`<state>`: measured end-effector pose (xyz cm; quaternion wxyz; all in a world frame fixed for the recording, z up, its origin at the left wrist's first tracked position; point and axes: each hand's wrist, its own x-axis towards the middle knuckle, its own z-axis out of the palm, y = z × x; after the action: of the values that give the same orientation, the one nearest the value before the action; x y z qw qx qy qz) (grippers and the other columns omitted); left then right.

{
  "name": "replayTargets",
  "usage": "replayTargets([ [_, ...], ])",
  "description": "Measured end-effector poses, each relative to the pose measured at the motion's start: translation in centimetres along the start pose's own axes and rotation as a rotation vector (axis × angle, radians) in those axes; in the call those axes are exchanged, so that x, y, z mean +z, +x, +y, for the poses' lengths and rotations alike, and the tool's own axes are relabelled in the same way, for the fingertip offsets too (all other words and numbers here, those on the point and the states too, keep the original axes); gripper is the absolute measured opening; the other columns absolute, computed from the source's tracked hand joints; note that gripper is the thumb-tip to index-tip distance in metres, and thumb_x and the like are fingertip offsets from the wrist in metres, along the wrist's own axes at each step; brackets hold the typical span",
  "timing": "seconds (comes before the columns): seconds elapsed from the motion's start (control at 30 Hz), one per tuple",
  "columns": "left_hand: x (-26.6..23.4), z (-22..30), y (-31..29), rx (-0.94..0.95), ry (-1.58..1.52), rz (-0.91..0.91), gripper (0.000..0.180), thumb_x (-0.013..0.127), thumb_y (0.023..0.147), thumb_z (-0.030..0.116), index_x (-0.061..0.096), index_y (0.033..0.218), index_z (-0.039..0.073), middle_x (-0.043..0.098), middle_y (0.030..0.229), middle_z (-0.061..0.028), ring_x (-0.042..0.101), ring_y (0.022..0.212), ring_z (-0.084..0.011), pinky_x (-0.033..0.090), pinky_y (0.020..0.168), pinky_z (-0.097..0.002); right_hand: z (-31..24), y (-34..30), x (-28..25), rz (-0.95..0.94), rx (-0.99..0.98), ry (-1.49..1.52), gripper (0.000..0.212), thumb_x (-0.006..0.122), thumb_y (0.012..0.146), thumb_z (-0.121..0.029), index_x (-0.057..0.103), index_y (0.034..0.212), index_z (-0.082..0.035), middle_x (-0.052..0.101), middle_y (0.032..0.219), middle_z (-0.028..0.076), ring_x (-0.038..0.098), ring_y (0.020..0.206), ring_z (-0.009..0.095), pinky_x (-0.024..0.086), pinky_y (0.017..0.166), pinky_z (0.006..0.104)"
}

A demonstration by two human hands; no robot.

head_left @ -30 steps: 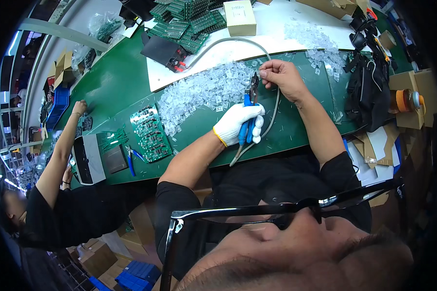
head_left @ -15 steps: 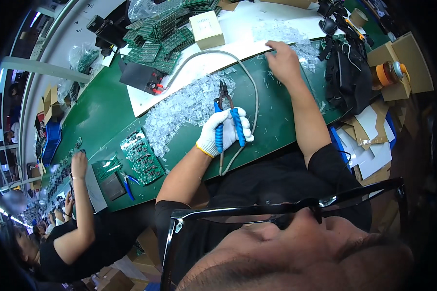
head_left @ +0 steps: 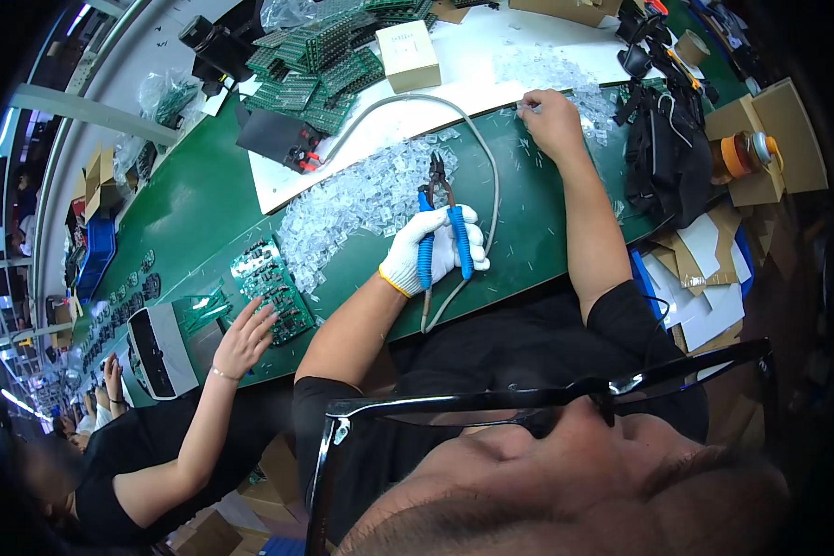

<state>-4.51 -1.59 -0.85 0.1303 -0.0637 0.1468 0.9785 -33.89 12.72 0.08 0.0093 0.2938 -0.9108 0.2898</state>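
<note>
Picking, I'd judge: at one o'clock right hand (head_left: 556, 125) perhaps pinches clear piece (head_left: 532, 107); next wants pliers (head_left: 458, 239) left hand (head_left: 438, 243) grips.

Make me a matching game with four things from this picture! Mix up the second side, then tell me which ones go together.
Things:
1. pliers
2. glove
3. cable
4. black bag

Matches:
A. grey, curving over the table
B. at the table's right side
C. blue handles
D. white, on the left hand

Right pairs: 1-C, 2-D, 3-A, 4-B
</note>
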Motion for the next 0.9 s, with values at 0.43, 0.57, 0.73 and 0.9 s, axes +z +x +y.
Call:
replayTargets([
  [0.43,-1.2,-0.1,-0.2,-0.025,0.042,0.026,0.059,0.069,0.096,0.040,0.057,0.133,-0.005,0.070,0.116,-0.0251,0.072,0.106,-0.0404,0.054,0.100,-0.0611,-3.3,-1.7,1.4,-0.402,0.106,1.083,0.029,0.073,0.100,-0.013,0.072,0.126,-0.001,0.077,0.105,0.009,0.068,0.085,0.013,0.054,0.073,0.0245],
  [0.57,-1.1,0.0,0.0,-0.047,0.064,0.019,0.059,0.068,0.097,0.040,0.057,0.133,-0.005,0.070,0.117,-0.0250,0.072,0.106,-0.0404,0.055,0.100,-0.0602,-3.7,-2.5,2.1,-0.577,0.111,1.339,0.032,0.068,0.103,-0.009,0.065,0.133,0.000,0.074,0.120,0.014,0.068,0.094,0.014,0.055,0.078,0.0247],
  [0.73,-1.3,-0.1,0.0,-0.061,0.075,0.017,0.059,0.067,0.097,0.040,0.058,0.134,-0.005,0.071,0.116,-0.0246,0.072,0.106,-0.0413,0.055,0.099,-0.0591,-5.1,-3.5,2.2,-0.682,0.103,1.429,0.028,0.067,0.103,-0.006,0.065,0.131,-0.001,0.071,0.128,0.017,0.067,0.100,0.014,0.054,0.082,0.0246],
  [0.9,-1.4,-0.1,-0.1,-0.066,0.086,0.018,0.058,0.067,0.097,0.040,0.058,0.134,-0.004,0.071,0.115,-0.0246,0.072,0.105,-0.0423,0.055,0.099,-0.0581,-5.7,-4.0,2.5,-0.643,0.103,1.422,0.028,0.073,0.097,-0.003,0.066,0.124,-0.001,0.072,0.121,0.012,0.065,0.097,0.011,0.053,0.082,0.0242],
])
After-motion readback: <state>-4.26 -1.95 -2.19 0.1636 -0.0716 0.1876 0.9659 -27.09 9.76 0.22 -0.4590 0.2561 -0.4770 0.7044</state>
